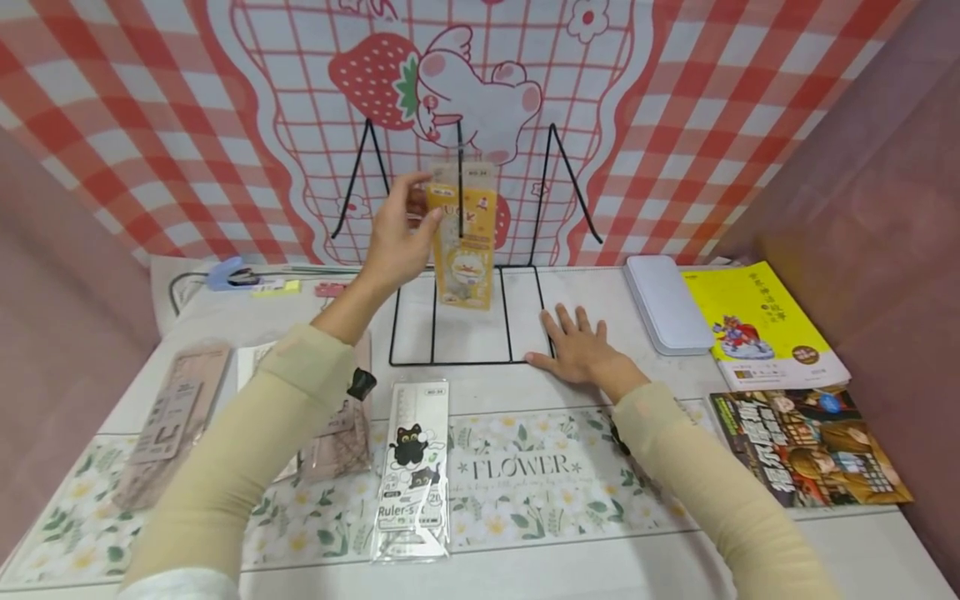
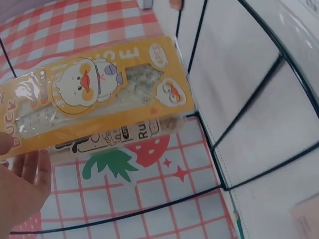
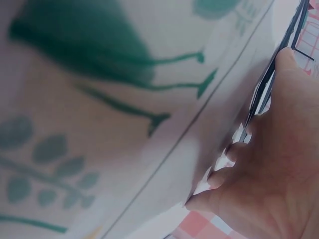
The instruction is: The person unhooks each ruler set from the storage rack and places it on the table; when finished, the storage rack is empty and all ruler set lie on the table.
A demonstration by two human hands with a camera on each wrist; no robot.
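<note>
My left hand (image 1: 397, 237) pinches the upper left edge of a yellow duck-printed ruler set packet (image 1: 476, 275). The packet hangs upright by a black prong of a wire display rack (image 1: 450, 363), whose prong end shows in front of it. In the left wrist view, a beige packet (image 2: 102, 143) with ruler lettering sits just behind the yellow one. My right hand (image 1: 577, 346) rests with spread, straight fingers on the white table, its fingertips at the right side of the rack's base. The right wrist view shows that hand (image 3: 279, 149) palm down beside the black wire.
A black-cat ruler set (image 1: 411, 450) lies at front centre on a floral mat (image 1: 540, 517). Pink packets (image 1: 176, 400) lie at left; a blue stapler-like item (image 1: 232, 275) stands behind them. A pale case (image 1: 667, 304), yellow booklet (image 1: 750, 308) and dark-covered book (image 1: 810, 450) lie right.
</note>
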